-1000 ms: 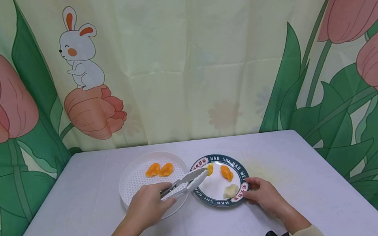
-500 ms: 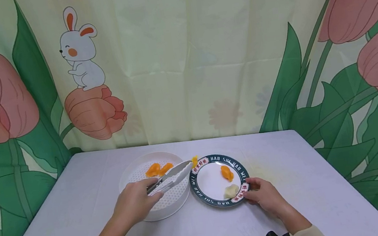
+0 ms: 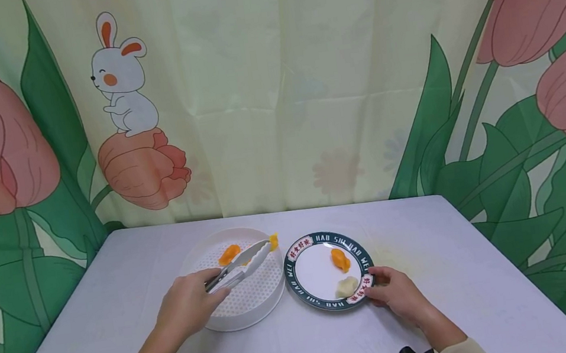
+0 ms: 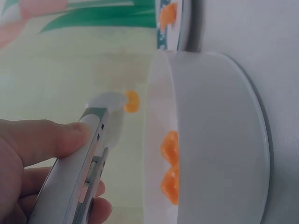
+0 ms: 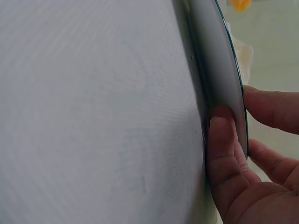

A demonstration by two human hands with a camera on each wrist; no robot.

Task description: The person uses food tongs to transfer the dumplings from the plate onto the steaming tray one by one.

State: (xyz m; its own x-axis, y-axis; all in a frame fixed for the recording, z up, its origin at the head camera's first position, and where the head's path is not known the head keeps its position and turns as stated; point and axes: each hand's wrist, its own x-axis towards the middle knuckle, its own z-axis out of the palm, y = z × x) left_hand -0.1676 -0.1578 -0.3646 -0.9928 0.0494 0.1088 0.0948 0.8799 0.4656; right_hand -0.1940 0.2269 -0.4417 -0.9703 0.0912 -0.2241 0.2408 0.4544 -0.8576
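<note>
My left hand [image 3: 187, 305] holds metal tongs [image 3: 241, 265], whose tips pinch a small yellow dumpling-shaped piece [image 3: 274, 241]. The tongs reach over a round white steamer tray [image 3: 243, 320] with a perforated base. Two orange dumpling-like pieces [image 4: 170, 148] lie inside it in the left wrist view; in the head view the tongs mostly cover one. My right hand [image 3: 397, 292] grips the right rim of a white plate [image 3: 308, 268] with a dark green lettered border. On that plate lie an orange piece [image 3: 340, 259] and a cream-coloured one [image 3: 347, 287].
A white-covered table [image 3: 419, 230] carries the tray and the plate, which stand close side by side. Behind its far edge hangs a pale curtain [image 3: 253, 115] printed with tulips and a rabbit. Both wrists wear black camera mounts.
My left hand has moved left, carrying the yellow piece in the tongs from above the plate to over the tray's right side. My right hand stays on the plate's rim.
</note>
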